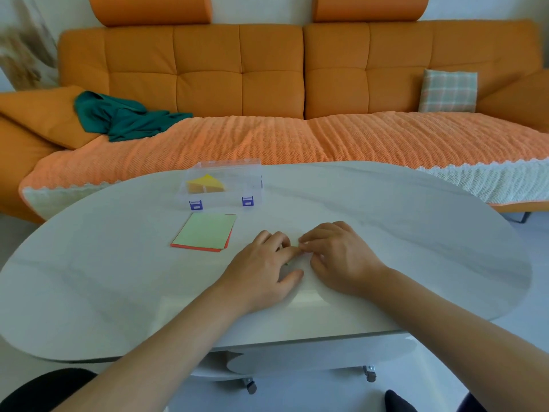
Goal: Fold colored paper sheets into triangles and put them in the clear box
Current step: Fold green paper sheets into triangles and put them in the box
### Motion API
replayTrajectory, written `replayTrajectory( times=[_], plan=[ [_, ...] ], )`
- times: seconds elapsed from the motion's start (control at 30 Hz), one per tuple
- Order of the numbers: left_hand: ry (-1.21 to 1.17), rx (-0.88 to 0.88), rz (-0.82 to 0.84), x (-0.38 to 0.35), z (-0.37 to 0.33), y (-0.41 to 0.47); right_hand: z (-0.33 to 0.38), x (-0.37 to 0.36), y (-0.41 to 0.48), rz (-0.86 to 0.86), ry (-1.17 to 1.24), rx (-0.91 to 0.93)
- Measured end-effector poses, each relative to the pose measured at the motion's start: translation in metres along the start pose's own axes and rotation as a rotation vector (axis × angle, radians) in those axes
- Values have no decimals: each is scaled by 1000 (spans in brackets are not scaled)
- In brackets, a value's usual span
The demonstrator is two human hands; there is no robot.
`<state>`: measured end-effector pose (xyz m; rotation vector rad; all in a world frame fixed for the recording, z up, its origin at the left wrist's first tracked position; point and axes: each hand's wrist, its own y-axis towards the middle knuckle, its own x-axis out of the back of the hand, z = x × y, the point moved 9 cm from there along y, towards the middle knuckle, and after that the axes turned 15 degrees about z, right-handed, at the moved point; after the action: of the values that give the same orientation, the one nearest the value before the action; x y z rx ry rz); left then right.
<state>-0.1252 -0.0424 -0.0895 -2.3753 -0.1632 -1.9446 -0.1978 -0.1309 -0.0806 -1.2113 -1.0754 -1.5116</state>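
My left hand (264,263) lies flat on the white table (118,263), its fingers stretched right and pressing a very pale paper sheet (300,282) that is mostly hidden under both hands. My right hand (338,257) meets it fingertip to fingertip, with its fingers curled and pinching the sheet's edge. A stack of colored paper sheets (205,231), light green on top and red at the bottom, lies left of my hands. Behind the stack stands the clear box (222,185) with two purple latches, and a yellow folded triangle (206,182) lies inside it.
An orange sofa (267,69) with a ribbed orange throw runs behind the table. On it lie a dark green cloth (124,117) at left and a plaid cushion (448,90) at right. The table's rounded front edge is close to me.
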Motion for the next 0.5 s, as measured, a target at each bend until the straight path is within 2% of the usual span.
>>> replayTrajectory(
  times=[0.23, 0.4, 0.5],
  plan=[
    [-155, -27, 30, 0, 8, -13, 2, 3, -1, -15, -40, -31],
    [-213, 19, 81, -3, 14, -20, -1, -2, 3, 112, -41, -94],
    [-274, 27, 88, -3, 16, -22, 0, 0, 2, 92, -38, -94]
  ],
)
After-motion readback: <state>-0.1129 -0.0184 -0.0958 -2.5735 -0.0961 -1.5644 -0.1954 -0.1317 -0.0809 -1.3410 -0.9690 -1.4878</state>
